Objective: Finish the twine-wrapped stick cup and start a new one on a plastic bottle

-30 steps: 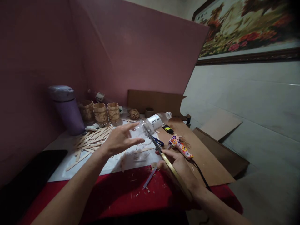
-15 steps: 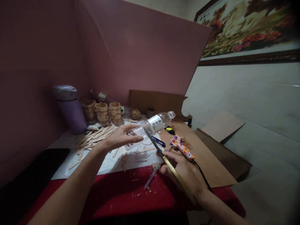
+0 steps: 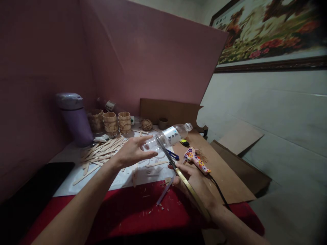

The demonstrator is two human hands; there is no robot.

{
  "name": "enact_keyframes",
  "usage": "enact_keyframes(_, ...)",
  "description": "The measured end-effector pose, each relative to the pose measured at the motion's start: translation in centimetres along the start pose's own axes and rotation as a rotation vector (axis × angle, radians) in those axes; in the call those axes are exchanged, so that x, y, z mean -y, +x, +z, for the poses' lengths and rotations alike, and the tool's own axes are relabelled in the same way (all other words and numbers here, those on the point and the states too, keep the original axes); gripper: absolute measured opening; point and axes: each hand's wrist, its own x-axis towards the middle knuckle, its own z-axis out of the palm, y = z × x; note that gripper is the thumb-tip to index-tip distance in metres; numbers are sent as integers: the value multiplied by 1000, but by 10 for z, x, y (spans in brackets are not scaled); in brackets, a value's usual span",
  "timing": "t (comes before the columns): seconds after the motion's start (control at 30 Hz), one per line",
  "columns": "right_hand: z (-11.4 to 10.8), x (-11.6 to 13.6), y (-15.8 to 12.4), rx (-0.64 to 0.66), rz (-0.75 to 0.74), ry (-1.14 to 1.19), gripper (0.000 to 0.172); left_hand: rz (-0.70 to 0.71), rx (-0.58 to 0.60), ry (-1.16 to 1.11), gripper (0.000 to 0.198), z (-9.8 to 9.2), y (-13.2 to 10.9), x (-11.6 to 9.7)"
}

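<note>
clear plastic water bottle (image 3: 170,136) held in loosely curled left hand (image 3: 133,151), right hand (image 3: 194,180) closed on scissors (image 3: 176,168), blades at its mid-body; cut judged barely begun.

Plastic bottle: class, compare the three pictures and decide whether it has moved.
Yes, slightly: the plastic bottle has edged right, its cap end now farther from the tape roll behind it.

Bottle (image 3: 170,135) base partly behind left hand (image 3: 131,151); scissors (image 3: 168,156) handles inside right hand (image 3: 198,187).

Left hand (image 3: 133,152) spread open, right hand (image 3: 195,182) clenched, forearms converging
</note>
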Motion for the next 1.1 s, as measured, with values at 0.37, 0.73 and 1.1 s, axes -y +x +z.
enact_keyframes(0.37,8,-13,5,36,72,69,31,-56,2,75,82,-1,2,8)
enact_keyframes(0.73,10,-14,11,93,0,139,49,-78,-20,259,80,-6,2,6)
enact_keyframes(1.1,21,-4,20,157,117,334,50,-117,-11,389,77,-17,2,13)
